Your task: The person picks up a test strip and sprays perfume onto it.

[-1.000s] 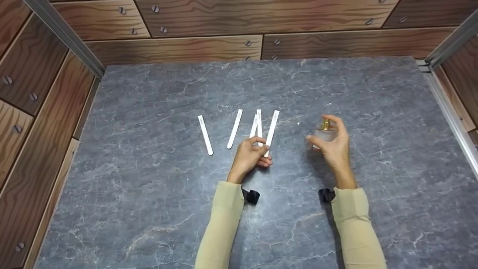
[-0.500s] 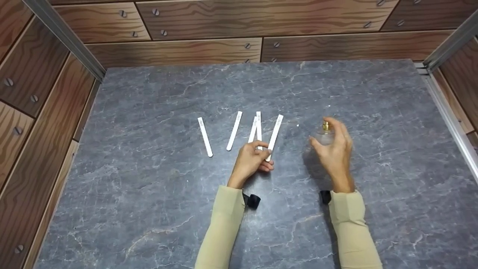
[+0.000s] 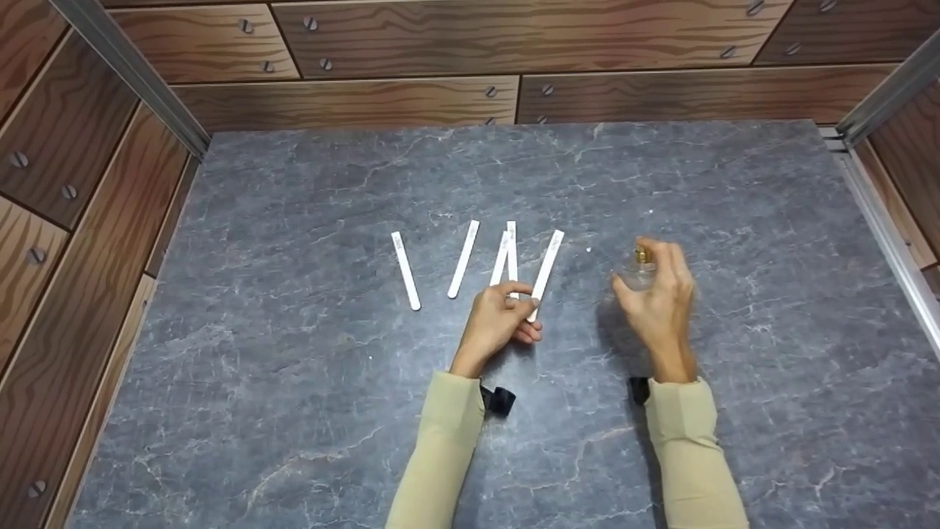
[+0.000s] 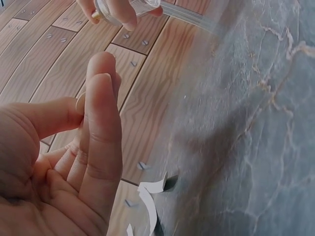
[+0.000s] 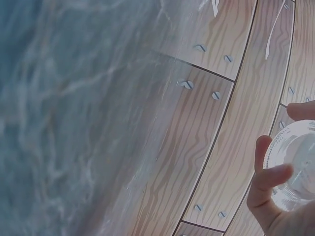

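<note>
1. Strip (image 3: 545, 273): your left hand (image 3: 498, 317) pinches its near end, lifted over the table (image 3: 294, 382).
2. Bottle (image 3: 637, 270): your right hand (image 3: 659, 300) grips it, just right of the strip.

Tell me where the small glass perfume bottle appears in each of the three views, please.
Head: perfume bottle right of centre, gripped by the right hand.
Left wrist: top edge, its clear body between fingertips.
Right wrist: lower right, its round clear base facing the camera.
Shared landmark: the grey marble tabletop bordered by the wood-grain wall.
</note>
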`<state>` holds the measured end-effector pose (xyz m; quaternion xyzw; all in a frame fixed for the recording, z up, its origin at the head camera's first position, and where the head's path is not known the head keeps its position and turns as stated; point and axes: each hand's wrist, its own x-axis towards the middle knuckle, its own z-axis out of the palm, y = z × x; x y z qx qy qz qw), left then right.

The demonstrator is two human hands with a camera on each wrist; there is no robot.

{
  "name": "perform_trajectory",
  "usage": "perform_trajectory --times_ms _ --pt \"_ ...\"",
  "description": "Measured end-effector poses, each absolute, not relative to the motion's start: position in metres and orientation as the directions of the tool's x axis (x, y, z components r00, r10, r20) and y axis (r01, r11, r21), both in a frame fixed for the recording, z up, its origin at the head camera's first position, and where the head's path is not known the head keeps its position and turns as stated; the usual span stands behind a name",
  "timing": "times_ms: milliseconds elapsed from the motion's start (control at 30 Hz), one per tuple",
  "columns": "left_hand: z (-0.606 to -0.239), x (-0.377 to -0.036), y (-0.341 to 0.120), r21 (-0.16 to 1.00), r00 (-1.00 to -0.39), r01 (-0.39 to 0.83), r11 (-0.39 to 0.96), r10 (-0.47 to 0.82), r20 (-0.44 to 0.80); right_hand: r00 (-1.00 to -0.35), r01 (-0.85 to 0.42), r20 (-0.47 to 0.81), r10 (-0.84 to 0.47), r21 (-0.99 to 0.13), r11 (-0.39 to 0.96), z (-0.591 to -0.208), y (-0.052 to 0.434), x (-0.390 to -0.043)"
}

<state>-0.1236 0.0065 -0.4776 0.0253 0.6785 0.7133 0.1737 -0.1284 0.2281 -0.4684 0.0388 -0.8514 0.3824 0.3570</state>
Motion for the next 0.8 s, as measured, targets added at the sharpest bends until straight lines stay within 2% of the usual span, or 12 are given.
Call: perform_trajectory --times_ms 400,800 --pt "-0.4767 -0.1225 0.0084 0.983 -0.942 -0.182 -0.018 0.291 -0.169 -0.744 -0.331 0.636 0.206 -0.618 0.713 -0.4709 0.2306 -0.1295" --pt "-0.4753 -0.1223 0.0093 0.979 -0.936 -0.203 -0.014 0.296 -0.190 -0.738 -0.308 0.639 0.218 -0.606 0.733 -0.4683 0.2312 -0.1264"
